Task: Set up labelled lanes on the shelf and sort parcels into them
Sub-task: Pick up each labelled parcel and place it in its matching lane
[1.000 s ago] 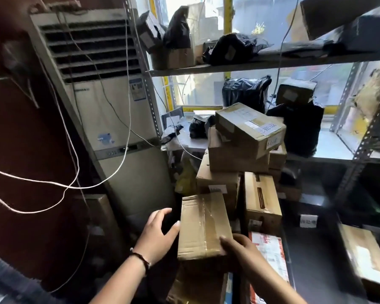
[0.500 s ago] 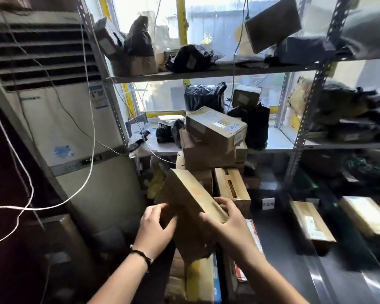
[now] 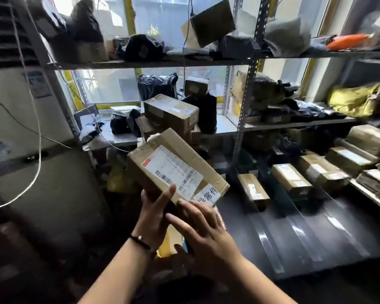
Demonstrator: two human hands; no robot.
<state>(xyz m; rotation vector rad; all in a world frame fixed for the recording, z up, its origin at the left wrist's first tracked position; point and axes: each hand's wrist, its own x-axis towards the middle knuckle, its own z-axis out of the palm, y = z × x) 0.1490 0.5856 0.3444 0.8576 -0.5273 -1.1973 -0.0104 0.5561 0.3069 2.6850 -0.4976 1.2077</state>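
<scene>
Your left hand [image 3: 156, 213] grips the parcel [image 3: 178, 141] from below, thumb on its near face, holding it tilted in the air in front of the shelf [image 3: 316, 238]. Your right hand [image 3: 206, 235] is spread and relaxed at the near corner. Steady it, read the shipping label [image 3: 173, 170], then support it with both hands before carrying it to the matching lane beside the lined-up boxes [image 3: 291, 178].

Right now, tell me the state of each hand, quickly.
Left hand: holding the labelled cardboard parcel from beneath, thumb on its label.
Right hand: open, fingers straight by the parcel's near edge; contact unclear.
</scene>
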